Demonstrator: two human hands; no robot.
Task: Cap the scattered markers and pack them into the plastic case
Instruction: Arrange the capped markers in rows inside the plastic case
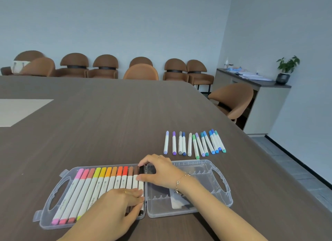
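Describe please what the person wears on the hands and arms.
Both forearms are bare; no sleeves show. The left hand has a thin gold-coloured ring on one finger. The right hand has a thin ring too, and a fine chain bracelet with a small charm at the wrist.

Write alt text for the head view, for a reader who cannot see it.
Two hands, left hand and right hand, press markers into the left half of an open plastic case on a dark table. Twelve capped markers lie beyond it.
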